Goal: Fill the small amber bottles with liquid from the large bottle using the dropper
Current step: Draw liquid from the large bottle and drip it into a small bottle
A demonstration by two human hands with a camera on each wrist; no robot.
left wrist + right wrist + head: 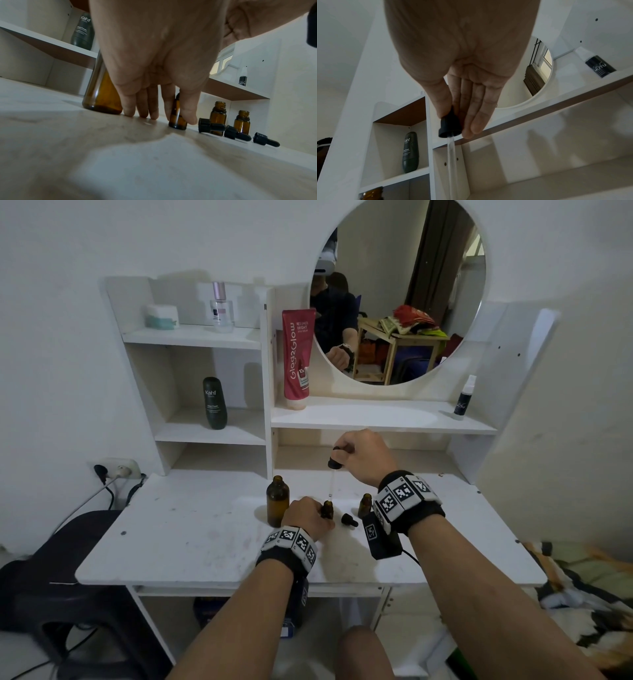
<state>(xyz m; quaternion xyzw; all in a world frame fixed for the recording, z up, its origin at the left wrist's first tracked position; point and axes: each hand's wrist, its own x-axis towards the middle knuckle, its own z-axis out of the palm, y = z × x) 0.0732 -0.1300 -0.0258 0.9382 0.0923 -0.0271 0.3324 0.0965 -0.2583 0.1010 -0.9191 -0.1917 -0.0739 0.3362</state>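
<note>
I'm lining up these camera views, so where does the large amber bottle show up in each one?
Head: large amber bottle stands centre, beside the left hand.
Left wrist: left of centre, partly behind the hand.
Right wrist: only an amber sliver at the bottom-left edge, probably it.
Shared landmark: dark Kahf bottle on the shelf.

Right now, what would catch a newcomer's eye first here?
Two hands at a white desk: the right hand holds a glass dropper just above a small amber bottle that the left hand steadies. A large amber bottle stands left; behind hangs a round mirror.
</note>
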